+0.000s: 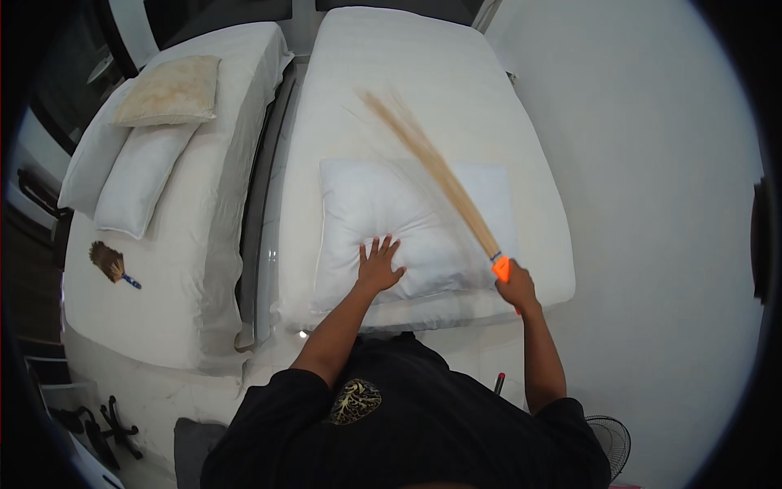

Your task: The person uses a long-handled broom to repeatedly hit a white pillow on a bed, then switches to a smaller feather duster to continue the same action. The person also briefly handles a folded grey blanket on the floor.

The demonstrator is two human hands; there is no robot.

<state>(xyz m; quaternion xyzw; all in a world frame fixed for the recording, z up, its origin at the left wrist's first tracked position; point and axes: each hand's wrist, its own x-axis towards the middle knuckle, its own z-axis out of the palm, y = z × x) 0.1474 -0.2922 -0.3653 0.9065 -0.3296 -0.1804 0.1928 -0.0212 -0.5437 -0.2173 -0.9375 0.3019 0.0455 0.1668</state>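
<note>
A white pillow [348,189] lies flat near the foot of the right-hand bed [415,73], which is covered in a white sheet. My left hand [379,268] presses on the pillow with fingers spread, and the fabric creases around it. In my right hand [519,288] is the orange handle of a stick broom [455,189]. Its long straw bristles slant up and left over the pillow, blurred toward the tips. The lower part of the handle is hidden by my fist.
Across a narrow gap [272,214] stands a second white-covered bed [165,312]. On it lie a stained cushion [168,91], two white pillows [143,177] and a small hand brush [110,263]. A wall [641,214] runs along the right; a fan [611,443] stands behind at lower right.
</note>
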